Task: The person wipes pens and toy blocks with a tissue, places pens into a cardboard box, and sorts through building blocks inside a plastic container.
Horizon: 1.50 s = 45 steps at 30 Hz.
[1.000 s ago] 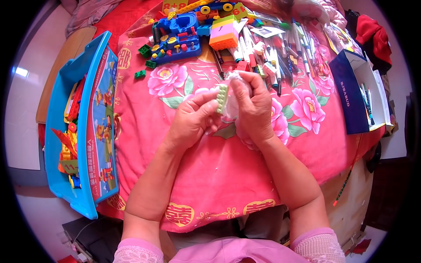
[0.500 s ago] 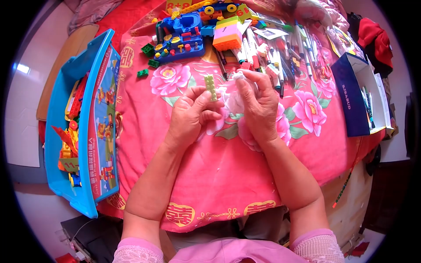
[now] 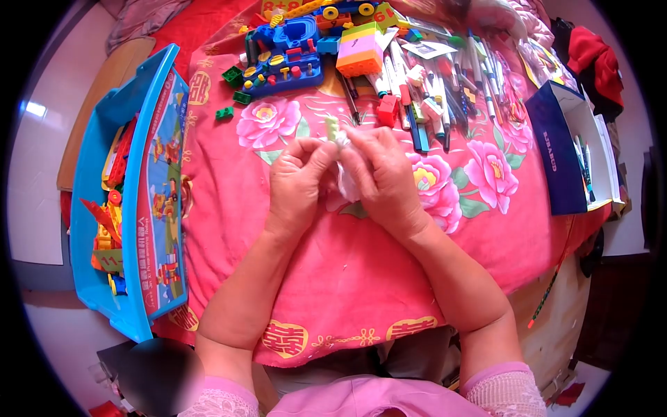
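Over the middle of the pink flowered cloth, my left hand (image 3: 294,182) pinches a light green studded building brick (image 3: 331,126) between thumb and fingers. The top of the brick sticks up above the fingertips; its lower part is covered. My right hand (image 3: 386,179) is closed on a white, crumpled tissue or cloth (image 3: 347,185) that hangs down between the two hands. Its fingertips press the white material against the side of the brick. Beyond my right hand lie a red block (image 3: 388,110) and several pens (image 3: 445,104).
A blue bin (image 3: 104,229) of toy parts stands at the left. A blue toy workbench (image 3: 285,59), small green bricks (image 3: 233,74) and a stacked colourful block (image 3: 360,52) lie at the back. On the right is a dark blue box (image 3: 556,156) with pens inside.
My right hand has moved left and slightly down, bringing the white tissue or cloth against the green brick. The red block it partly covered now shows. My left hand still holds the brick.
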Each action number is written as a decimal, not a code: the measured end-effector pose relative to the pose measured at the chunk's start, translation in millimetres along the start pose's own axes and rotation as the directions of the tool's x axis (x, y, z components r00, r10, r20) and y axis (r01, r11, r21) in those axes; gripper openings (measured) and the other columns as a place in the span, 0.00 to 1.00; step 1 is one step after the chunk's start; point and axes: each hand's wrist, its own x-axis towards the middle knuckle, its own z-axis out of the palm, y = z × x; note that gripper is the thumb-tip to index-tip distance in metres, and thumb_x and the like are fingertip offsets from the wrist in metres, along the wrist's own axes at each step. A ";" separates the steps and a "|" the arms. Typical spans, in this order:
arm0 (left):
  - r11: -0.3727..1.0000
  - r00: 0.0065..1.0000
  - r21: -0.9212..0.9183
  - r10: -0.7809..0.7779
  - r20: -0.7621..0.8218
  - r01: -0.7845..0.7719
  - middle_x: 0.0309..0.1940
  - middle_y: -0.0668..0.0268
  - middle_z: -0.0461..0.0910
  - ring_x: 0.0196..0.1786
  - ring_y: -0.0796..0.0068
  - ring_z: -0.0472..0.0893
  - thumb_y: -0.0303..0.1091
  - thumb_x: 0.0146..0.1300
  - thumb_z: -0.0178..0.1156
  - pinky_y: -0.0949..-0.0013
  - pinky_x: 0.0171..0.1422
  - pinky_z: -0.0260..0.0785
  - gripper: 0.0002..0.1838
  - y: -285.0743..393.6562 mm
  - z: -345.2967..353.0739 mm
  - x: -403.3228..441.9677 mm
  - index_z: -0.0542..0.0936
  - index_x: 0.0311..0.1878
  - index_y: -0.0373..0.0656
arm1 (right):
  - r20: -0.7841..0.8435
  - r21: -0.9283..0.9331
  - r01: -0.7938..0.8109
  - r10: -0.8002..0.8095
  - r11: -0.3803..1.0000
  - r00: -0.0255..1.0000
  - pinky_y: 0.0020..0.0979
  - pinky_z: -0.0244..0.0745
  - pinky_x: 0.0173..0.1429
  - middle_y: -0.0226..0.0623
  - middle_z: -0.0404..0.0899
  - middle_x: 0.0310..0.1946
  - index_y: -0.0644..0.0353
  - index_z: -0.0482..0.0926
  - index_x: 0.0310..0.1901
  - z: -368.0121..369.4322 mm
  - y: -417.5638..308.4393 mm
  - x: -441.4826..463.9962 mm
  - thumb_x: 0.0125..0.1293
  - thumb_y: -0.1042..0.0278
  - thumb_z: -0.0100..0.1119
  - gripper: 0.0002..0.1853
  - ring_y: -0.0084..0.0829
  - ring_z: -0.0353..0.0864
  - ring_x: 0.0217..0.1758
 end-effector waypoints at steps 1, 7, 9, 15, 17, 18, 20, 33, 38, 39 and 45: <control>1.000 0.999 -0.012 0.029 -0.019 -0.029 0.21 0.68 0.76 0.18 0.84 0.72 0.33 0.60 0.58 0.82 0.20 0.62 0.07 0.4 -3.1 2.6 0.72 0.35 0.41 | 0.018 0.007 -0.009 0.009 1.000 1.000 0.33 0.70 0.42 0.46 0.72 0.34 0.66 0.74 0.45 1.5 -3.4 -2.7 0.56 0.74 0.56 0.14 0.41 0.73 0.39; 0.993 0.999 -0.113 -0.031 -0.016 0.029 0.25 0.65 0.78 0.21 0.82 0.74 0.34 0.61 0.57 0.81 0.24 0.66 0.07 4.9 -1.3 5.0 0.72 0.36 0.41 | -0.043 0.311 -0.245 0.271 0.918 0.962 0.30 0.71 0.39 0.41 0.74 0.33 0.64 0.73 0.40 -2.2 -4.2 0.2 0.54 0.73 0.60 0.11 0.36 0.77 0.35; 0.989 0.997 -0.127 -0.074 0.031 0.078 0.26 0.64 0.78 0.23 0.82 0.75 0.34 0.61 0.56 0.81 0.25 0.68 0.08 6.0 -2.1 3.9 0.73 0.38 0.41 | -0.059 0.538 -0.335 0.431 0.773 0.900 0.29 0.72 0.38 0.40 0.74 0.32 0.63 0.73 0.38 -1.5 -3.8 2.3 0.54 0.72 0.60 0.10 0.35 0.77 0.34; 0.999 1.000 -0.048 -0.005 0.013 0.005 0.28 0.66 0.78 0.25 0.81 0.77 0.33 0.61 0.56 0.81 0.23 0.68 0.07 1.7 -7.5 5.2 0.73 0.39 0.41 | -0.023 0.177 0.037 -0.033 0.983 0.999 0.26 0.69 0.37 0.36 0.73 0.29 0.61 0.75 0.35 2.8 1.8 -0.9 0.55 0.72 0.61 0.08 0.29 0.75 0.34; 0.999 0.999 -0.053 -0.005 0.036 0.007 0.31 0.65 0.77 0.28 0.79 0.78 0.30 0.62 0.54 0.79 0.29 0.72 0.06 8.5 -9.8 5.5 0.72 0.40 0.40 | -0.022 0.265 -0.097 0.106 0.959 0.994 0.26 0.69 0.37 0.36 0.73 0.29 0.61 0.75 0.35 2.5 -3.7 -2.1 0.54 0.72 0.61 0.08 0.28 0.75 0.34; 0.998 0.999 -0.057 -0.007 0.048 0.010 0.32 0.64 0.77 0.29 0.78 0.79 0.28 0.62 0.53 0.77 0.32 0.74 0.06 10.7 -10.3 5.8 0.72 0.41 0.40 | -0.015 0.306 -0.164 0.177 0.938 0.984 0.26 0.70 0.37 0.36 0.73 0.30 0.61 0.75 0.35 2.0 -5.3 -2.4 0.54 0.72 0.61 0.08 0.28 0.75 0.34; 0.997 0.998 -0.064 -0.051 0.034 0.053 0.33 0.62 0.77 0.30 0.77 0.79 0.27 0.61 0.54 0.78 0.34 0.75 0.09 9.2 -10.5 8.0 0.72 0.45 0.38 | -0.027 0.526 -0.315 0.386 0.790 0.922 0.22 0.70 0.35 0.31 0.74 0.31 0.60 0.74 0.36 0.4 -3.6 -1.0 0.57 0.72 0.60 0.07 0.20 0.74 0.33; 0.981 0.989 -0.148 -0.107 0.103 0.122 0.34 0.62 0.77 0.30 0.77 0.78 0.27 0.61 0.54 0.75 0.34 0.74 0.11 7.0 -8.2 6.6 0.70 0.45 0.35 | 0.033 0.213 -0.088 0.083 0.973 0.996 0.29 0.70 0.37 0.37 0.73 0.30 0.62 0.75 0.35 -2.5 2.7 0.3 0.52 0.73 0.62 0.09 0.33 0.75 0.33; 0.994 0.994 0.003 -0.105 -0.007 0.105 0.31 0.65 0.77 0.29 0.80 0.77 0.27 0.59 0.57 0.78 0.31 0.72 0.10 10.9 -2.9 5.4 0.71 0.43 0.38 | -0.032 0.362 -0.211 0.238 0.908 0.971 0.27 0.70 0.38 0.36 0.73 0.32 0.62 0.76 0.35 -3.8 0.2 1.0 0.54 0.73 0.61 0.07 0.28 0.75 0.34; 0.995 0.996 0.037 -0.090 0.007 0.090 0.31 0.65 0.77 0.29 0.81 0.77 0.27 0.59 0.58 0.78 0.31 0.72 0.10 8.8 -2.0 4.6 0.71 0.42 0.38 | -0.017 0.481 -0.357 0.416 0.801 0.909 0.25 0.70 0.39 0.34 0.74 0.34 0.61 0.75 0.37 -4.9 -1.2 0.6 0.56 0.73 0.60 0.08 0.24 0.75 0.35; 0.984 0.994 0.170 0.044 0.098 -0.061 0.32 0.68 0.78 0.35 0.83 0.77 0.27 0.58 0.59 0.79 0.40 0.70 0.07 -0.3 -2.0 2.3 0.73 0.39 0.38 | -0.021 0.384 -0.245 0.274 0.890 0.962 0.25 0.70 0.42 0.35 0.74 0.35 0.62 0.74 0.41 -2.3 2.2 0.9 0.56 0.74 0.60 0.10 0.25 0.75 0.39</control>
